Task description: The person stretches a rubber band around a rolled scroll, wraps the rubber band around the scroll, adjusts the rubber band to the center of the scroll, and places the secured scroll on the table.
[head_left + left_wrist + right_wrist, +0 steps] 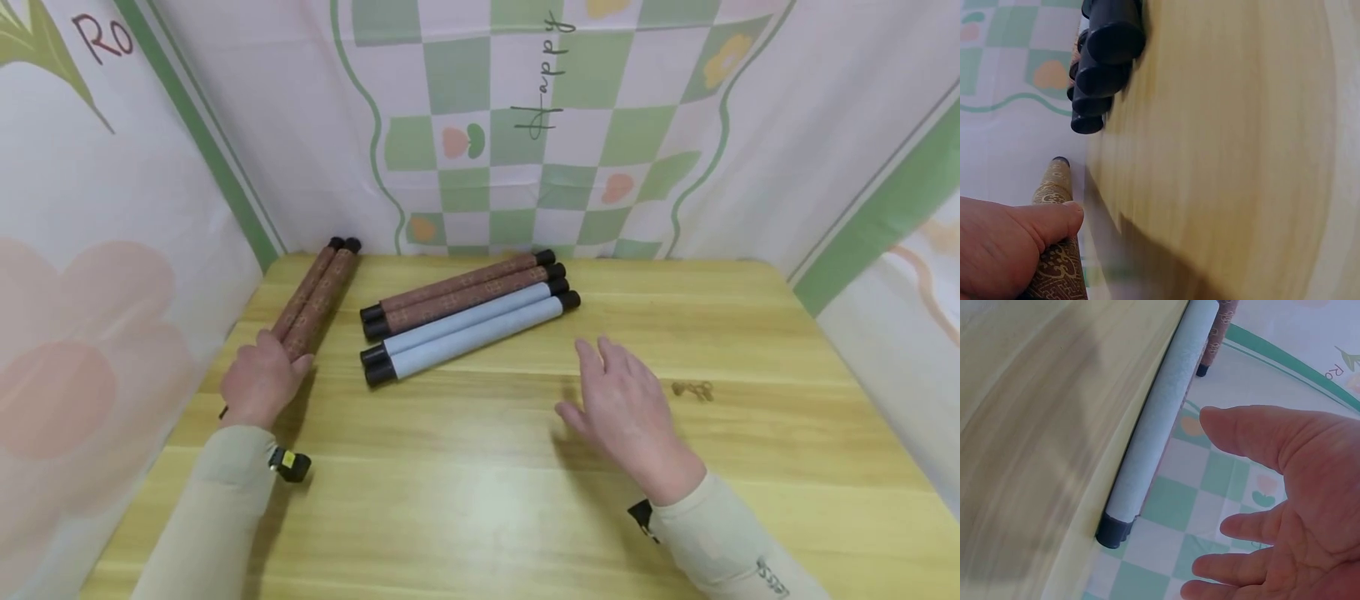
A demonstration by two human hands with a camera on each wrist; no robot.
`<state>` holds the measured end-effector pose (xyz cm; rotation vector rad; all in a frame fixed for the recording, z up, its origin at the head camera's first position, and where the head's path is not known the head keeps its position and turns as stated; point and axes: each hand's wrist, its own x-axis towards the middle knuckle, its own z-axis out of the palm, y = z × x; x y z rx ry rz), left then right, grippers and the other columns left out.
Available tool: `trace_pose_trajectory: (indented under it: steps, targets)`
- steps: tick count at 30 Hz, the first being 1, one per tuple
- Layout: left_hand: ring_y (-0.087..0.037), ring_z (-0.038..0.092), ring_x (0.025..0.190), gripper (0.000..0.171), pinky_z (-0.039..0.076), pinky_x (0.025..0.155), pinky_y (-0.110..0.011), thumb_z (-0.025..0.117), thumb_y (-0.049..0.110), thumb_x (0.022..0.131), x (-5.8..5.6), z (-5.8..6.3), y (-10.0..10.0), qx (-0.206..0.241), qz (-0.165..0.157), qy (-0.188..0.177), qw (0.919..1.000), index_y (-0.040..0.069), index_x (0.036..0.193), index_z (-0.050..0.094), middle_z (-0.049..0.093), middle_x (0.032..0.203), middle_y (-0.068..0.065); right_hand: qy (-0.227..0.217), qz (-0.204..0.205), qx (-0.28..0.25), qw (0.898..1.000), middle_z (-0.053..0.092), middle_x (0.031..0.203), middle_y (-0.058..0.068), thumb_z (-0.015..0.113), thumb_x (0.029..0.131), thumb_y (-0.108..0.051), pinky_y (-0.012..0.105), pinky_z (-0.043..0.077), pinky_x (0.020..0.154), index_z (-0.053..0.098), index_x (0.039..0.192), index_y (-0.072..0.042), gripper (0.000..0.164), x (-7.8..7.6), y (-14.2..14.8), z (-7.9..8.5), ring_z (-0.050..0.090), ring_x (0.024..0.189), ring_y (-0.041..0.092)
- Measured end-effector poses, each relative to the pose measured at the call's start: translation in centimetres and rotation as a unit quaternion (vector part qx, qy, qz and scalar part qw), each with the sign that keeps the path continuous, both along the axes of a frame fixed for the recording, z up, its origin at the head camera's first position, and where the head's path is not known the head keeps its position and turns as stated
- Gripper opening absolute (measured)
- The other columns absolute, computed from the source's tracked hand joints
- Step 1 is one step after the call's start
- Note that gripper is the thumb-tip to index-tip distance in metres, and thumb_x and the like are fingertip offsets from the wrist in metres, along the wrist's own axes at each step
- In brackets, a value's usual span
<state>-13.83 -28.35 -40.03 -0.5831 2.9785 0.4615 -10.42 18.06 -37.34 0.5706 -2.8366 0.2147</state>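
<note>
On the table's left side my left hand [258, 379] grips the near end of a pair of brown patterned scrolls [324, 296] with black end caps, lying side by side. The left wrist view shows the thumb across one brown scroll [1060, 265]; the other fingers are hidden. At the middle back lie two more brown scrolls [466, 300], and alongside in front, two pale blue scrolls [480, 336] with black caps. Right of these, my right hand [626, 408] is held above the table, fingers spread, touching nothing. Beyond its thumb in the right wrist view is a pale blue scroll [1160, 425].
The wooden table [465, 500] has a small brown mark or item [693, 390] right of my right hand; its kind is unclear. A checked green-and-white cloth [517, 192] hangs behind the table, with printed cloth on both sides.
</note>
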Motion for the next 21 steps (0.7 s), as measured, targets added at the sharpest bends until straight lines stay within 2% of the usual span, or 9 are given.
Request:
trace_pose_trajectory:
  steps: [10, 21]
  targets:
    - [-0.055, 0.063, 0.096, 0.073, 0.053, 0.062, -0.058, 0.058, 0.053, 0.101, 0.1, -0.5, -0.1, 0.002, -0.002, -0.025, 0.9997, -0.014, 0.126, 0.044, 0.056, 0.109, -0.040, 0.001, 0.002, 0.008, 1.000, 0.056, 0.136, 0.038, 0.087, 0.083, -0.037, 0.061, 0.049, 0.102, 0.049, 0.144, 0.010, 0.085, 0.2, 0.0, -0.1, 0.057, 0.124, 0.051]
    - [-0.055, 0.064, 0.095, 0.067, 0.053, 0.061, -0.057, 0.061, 0.047, 0.100, 0.3, -1.1, -0.3, 0.005, 0.006, -0.025, 0.9997, -0.014, 0.122, 0.046, 0.058, 0.107, -0.041, -0.019, -0.007, 0.010, 1.000, 0.055, 0.139, 0.037, 0.086, 0.084, -0.038, 0.061, 0.048, 0.104, 0.047, 0.146, 0.009, 0.086, 0.3, -0.3, -0.1, 0.056, 0.127, 0.050]
